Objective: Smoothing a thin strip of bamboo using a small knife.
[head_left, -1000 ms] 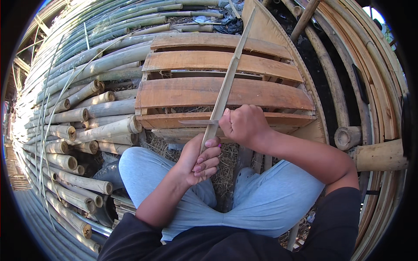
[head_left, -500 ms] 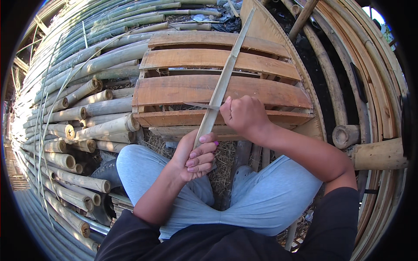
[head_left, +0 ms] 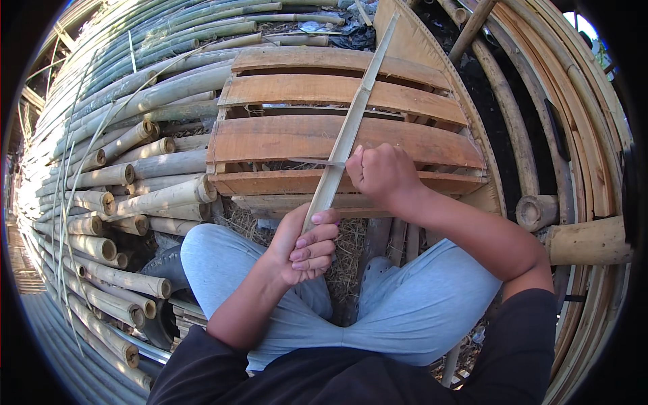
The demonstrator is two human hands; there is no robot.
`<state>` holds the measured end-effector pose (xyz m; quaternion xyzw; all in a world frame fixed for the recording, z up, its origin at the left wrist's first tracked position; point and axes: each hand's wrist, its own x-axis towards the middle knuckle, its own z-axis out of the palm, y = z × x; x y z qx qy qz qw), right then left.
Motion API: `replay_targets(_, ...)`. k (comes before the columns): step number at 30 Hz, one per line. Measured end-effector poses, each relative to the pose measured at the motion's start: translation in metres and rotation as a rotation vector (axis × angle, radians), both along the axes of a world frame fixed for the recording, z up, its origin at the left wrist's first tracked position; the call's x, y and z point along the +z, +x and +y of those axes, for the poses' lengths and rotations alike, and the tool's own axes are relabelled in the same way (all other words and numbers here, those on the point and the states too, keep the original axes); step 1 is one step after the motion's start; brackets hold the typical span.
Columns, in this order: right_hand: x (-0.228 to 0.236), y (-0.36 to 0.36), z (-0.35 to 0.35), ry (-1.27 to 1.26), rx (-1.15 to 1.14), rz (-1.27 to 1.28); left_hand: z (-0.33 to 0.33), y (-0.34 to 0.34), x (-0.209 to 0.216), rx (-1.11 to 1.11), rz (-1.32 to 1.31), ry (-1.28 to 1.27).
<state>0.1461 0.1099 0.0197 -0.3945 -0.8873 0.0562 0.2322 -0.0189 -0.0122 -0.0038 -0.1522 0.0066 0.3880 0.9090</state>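
My left hand (head_left: 304, 247) is wrapped round the near end of a long split bamboo strip (head_left: 347, 131). The strip slants away from me over a slatted wooden crate (head_left: 290, 135), its pale inner face up and its far tip thin. My right hand (head_left: 383, 174) is closed in a fist round a knife (head_left: 317, 162); the handle is hidden in the fingers. The thin blade lies across the strip a little beyond my left hand, its tip sticking out to the left.
Stacked bamboo poles (head_left: 172, 160) lie to the left of the crate. A curved board (head_left: 425, 57) stands along its right side. Farther right are thick bamboo pieces (head_left: 587, 241) and long wooden strips (head_left: 604, 155). A dark tyre (head_left: 162, 304) sits by my left knee.
The bamboo strip and both hands have shifted very slightly to the right. The grips look the same, and the blade still lies across the strip.
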Motion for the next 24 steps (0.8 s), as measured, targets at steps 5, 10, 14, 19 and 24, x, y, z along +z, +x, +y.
replay_targets(5, 0.013, -0.004, -0.042, -0.018, 0.170, -0.124, -0.001, -0.002, -0.002, -0.008, 0.093, 0.007)
replay_targets(10, 0.009, -0.002, -0.007, 0.051, -0.016, -0.047, -0.002, -0.002, 0.003, -0.008, 0.084, -0.014)
replay_targets(14, 0.011, -0.001, -0.024, -0.015, 0.056, -0.110, -0.003, -0.003, 0.002, -0.022, 0.114, 0.004)
replay_targets(19, 0.012, -0.005, -0.009, -0.004, -0.029, -0.093, -0.003, -0.004, 0.004, -0.017, 0.113, -0.003)
replay_targets(24, 0.007, 0.002, -0.010, -0.061, 0.051, -0.091, -0.004, 0.000, 0.006, -0.030, 0.103, -0.019)
